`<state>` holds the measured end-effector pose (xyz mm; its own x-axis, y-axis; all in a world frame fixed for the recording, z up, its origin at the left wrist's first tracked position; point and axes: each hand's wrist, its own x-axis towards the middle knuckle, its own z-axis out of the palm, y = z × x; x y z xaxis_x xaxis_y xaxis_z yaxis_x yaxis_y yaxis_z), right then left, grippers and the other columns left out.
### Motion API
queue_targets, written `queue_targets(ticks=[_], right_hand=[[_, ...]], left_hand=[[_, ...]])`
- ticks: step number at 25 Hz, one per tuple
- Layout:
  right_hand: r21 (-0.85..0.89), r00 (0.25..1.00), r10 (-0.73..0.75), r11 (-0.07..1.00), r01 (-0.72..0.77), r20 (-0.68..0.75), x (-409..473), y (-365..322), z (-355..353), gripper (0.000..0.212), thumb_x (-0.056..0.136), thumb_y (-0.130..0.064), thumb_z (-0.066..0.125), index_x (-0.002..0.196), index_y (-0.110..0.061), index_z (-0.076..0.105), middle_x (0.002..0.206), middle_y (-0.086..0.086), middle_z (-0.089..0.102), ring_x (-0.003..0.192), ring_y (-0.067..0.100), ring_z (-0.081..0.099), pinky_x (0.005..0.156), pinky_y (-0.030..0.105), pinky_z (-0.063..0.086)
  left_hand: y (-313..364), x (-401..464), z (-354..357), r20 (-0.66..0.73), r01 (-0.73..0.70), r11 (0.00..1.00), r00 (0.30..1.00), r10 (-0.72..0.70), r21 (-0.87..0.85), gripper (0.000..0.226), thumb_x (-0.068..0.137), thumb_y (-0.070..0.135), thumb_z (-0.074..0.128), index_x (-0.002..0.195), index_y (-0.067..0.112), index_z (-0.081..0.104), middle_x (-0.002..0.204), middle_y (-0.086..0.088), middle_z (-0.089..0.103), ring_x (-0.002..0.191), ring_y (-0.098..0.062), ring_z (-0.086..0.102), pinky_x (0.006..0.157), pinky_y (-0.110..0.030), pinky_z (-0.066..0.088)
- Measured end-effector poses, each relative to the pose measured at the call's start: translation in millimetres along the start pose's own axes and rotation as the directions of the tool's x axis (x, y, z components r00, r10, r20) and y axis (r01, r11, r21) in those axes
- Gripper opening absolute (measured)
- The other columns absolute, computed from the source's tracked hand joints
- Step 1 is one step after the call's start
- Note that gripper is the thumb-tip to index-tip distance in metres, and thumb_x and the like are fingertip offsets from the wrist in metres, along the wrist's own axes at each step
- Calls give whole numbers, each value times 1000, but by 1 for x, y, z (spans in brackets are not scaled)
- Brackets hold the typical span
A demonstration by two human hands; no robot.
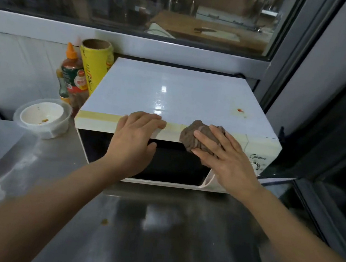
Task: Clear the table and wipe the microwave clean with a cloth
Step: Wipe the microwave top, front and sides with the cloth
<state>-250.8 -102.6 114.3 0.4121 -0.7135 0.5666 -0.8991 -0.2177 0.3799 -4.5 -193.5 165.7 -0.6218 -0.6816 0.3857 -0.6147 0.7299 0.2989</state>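
My white microwave (172,95) sits at the table's (154,228) far edge, door shut, top glossy. A bunched brown cloth (198,136) lies against its upper front edge, right of centre.

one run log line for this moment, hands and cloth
left hand: rests on microwave top front edge | right hand: presses brown cloth on upper front | stage: wiping
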Motion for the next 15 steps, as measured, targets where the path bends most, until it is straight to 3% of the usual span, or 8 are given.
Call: queue_targets(ticks=[2, 4, 6, 10, 13, 15], right_hand=[[29, 999, 41, 999, -41, 4, -26, 19, -7, 40, 91, -16, 50, 129, -27, 45, 150, -3, 30, 139, 30, 26, 115, 45, 21], [55, 996, 87, 995, -87, 4, -47, 35, -10, 50, 85, -8, 62, 130, -25, 46, 150, -1, 30, 140, 31, 25, 116, 47, 20], [70, 988, 154, 986, -153, -5, -69, 53, -12, 59, 81, -7, 71, 131, -24, 45, 151, -1, 28, 141, 31, 24, 116, 49, 21], [121, 952, 302, 948, -294, -49, -112, 74, -13, 62, 81, -2, 68, 134, -23, 42, 157, -10, 11, 142, 31, 21, 112, 50, 30], [245, 837, 546, 817, -523, -36, -126, 58, -18, 73, 77, 9, 68, 138, -18, 38, 154, -3, 21, 140, 33, 27, 106, 51, 37], [316, 707, 706, 678, -664, -30, -129, 35, -23, 55, 84, 3, 61, 135, -10, 44, 153, 5, 26, 137, 31, 36, 105, 47, 41]], left_hand=[[31, 12, 16, 12, -83, 997, 996, 83, -4, 56, 71, 17, 48, 126, 18, 56, 134, 0, 54, 126, -27, 42, 104, -46, 30], [54, 21, 31, 25, -119, 993, 993, 119, 13, 56, 71, 17, 48, 126, 19, 57, 135, 0, 54, 126, -27, 43, 103, -46, 31], [70, 28, 45, 14, -117, 992, 993, 117, 42, 56, 70, 16, 48, 125, 19, 58, 133, -1, 55, 123, -28, 45, 102, -46, 33], [74, 32, 57, -70, -101, 993, 992, 106, 60, 56, 66, 11, 49, 119, 20, 62, 125, -1, 60, 114, -31, 52, 96, -44, 36], [71, 30, 57, -104, -122, 990, 986, 129, 72, 57, 65, 10, 49, 120, 20, 62, 124, -1, 60, 109, -33, 52, 94, -45, 37], [70, 29, 60, -121, -147, 986, 980, 156, 81, 57, 65, 9, 50, 120, 19, 61, 123, -3, 60, 106, -33, 53, 94, -44, 38]])
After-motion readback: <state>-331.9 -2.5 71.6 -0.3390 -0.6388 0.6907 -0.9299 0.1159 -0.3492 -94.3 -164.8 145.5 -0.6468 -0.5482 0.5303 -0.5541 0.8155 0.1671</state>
